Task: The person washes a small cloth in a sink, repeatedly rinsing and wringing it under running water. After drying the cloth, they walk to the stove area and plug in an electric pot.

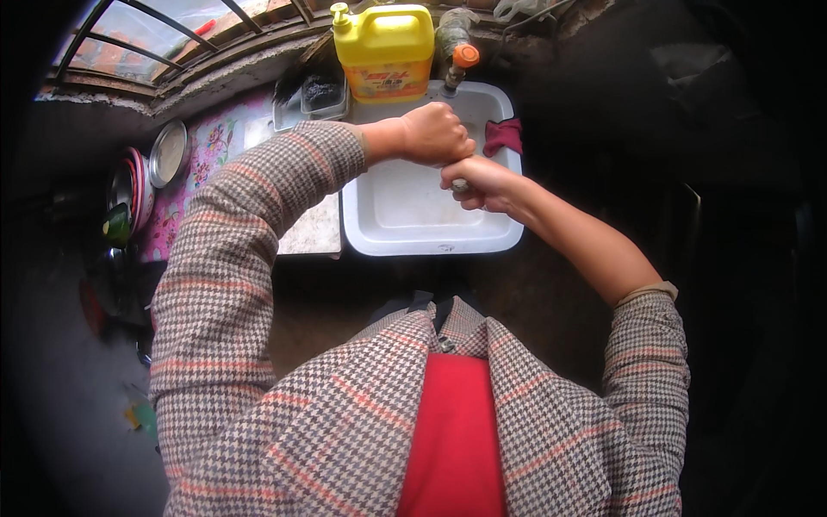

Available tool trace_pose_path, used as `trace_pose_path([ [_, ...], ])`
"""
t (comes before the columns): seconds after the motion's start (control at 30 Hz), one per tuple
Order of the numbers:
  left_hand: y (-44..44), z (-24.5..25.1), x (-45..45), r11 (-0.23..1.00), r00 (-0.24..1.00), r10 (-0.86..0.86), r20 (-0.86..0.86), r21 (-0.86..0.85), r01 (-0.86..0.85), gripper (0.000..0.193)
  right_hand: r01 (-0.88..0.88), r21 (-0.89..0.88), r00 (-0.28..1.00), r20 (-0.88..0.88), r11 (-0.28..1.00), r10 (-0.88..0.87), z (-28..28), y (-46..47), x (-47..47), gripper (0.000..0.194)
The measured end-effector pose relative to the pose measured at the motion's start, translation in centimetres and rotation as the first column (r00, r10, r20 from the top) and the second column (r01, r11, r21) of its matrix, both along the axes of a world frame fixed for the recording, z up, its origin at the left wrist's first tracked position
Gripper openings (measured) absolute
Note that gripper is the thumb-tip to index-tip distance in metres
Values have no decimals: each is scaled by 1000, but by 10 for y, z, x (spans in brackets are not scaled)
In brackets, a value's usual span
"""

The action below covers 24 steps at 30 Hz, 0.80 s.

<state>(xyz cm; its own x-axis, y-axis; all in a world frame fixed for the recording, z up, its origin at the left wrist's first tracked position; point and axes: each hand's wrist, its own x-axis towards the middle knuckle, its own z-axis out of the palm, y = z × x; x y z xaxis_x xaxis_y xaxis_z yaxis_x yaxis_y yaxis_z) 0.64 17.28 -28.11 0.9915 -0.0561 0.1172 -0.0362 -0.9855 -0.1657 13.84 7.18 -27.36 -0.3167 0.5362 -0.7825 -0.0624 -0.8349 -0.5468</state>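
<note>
Over the white sink basin (413,232), my two hands meet as closed fists. My right hand (488,184) is shut on a greyish, bunched cloth (460,185); only a small end of it shows below the fingers. Pressed against it from the upper left is my left hand (436,136), its fingers curled tight around what appears to be the same cloth, mostly hidden by the fists. A dark red cloth (502,137) hangs over the right rim of the basin.
A yellow plastic jug (384,55) with a pump cap stands behind the basin, beside a tap with an orange handle (465,56). Clear plastic containers (323,97) are left of it. Bowls (139,187) and a round metal lid (169,153) sit on a flowered tablecloth (216,142).
</note>
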Motion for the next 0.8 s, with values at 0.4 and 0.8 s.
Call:
trace_pose_path([
  [0.4, -54, -92, -17, -522, 549, 640, -538, -828, -202, 47, 425, 186, 905, -90, 886, -416, -124, 1, 47, 24],
  [0.8, -59, -201, -27, -832, 341, 418, -842, -204, 516, 30, 536, 59, 836, 103, 842, -539, -199, 54, 35, 31],
])
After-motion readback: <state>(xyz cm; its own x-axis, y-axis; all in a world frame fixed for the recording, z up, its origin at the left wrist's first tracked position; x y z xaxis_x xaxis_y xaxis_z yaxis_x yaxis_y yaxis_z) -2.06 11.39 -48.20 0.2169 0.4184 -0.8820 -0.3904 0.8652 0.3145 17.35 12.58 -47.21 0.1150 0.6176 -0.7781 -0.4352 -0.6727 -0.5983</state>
